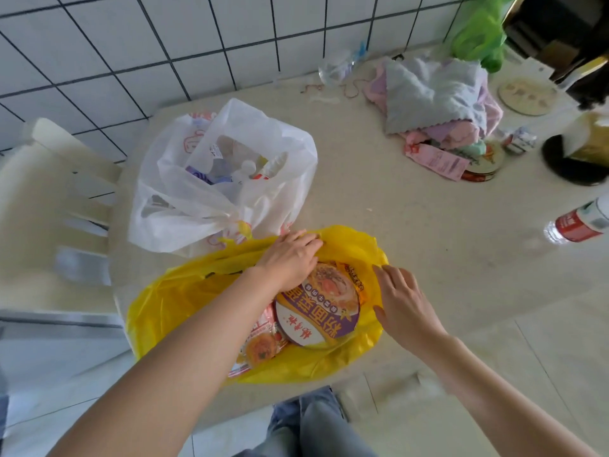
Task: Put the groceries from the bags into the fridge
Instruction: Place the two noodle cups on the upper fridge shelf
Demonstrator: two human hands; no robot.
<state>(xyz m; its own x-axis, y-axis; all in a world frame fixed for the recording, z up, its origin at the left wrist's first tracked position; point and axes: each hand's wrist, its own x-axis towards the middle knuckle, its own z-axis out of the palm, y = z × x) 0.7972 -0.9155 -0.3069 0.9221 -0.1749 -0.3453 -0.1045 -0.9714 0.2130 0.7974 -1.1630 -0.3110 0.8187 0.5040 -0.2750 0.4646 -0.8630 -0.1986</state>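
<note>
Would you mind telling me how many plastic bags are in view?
3: a yellow bag at the near table edge under both hands, a white bag just behind it, and a green bag at the far right by the wall. Others may be out of view.

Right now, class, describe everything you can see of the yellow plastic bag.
The yellow plastic bag is thin, crinkled and glossy. It sits open at the near edge of the table, against the white bag. Inside lie a round noodle bowl and a snack packet. The left hand and right hand spread its rim.
</note>
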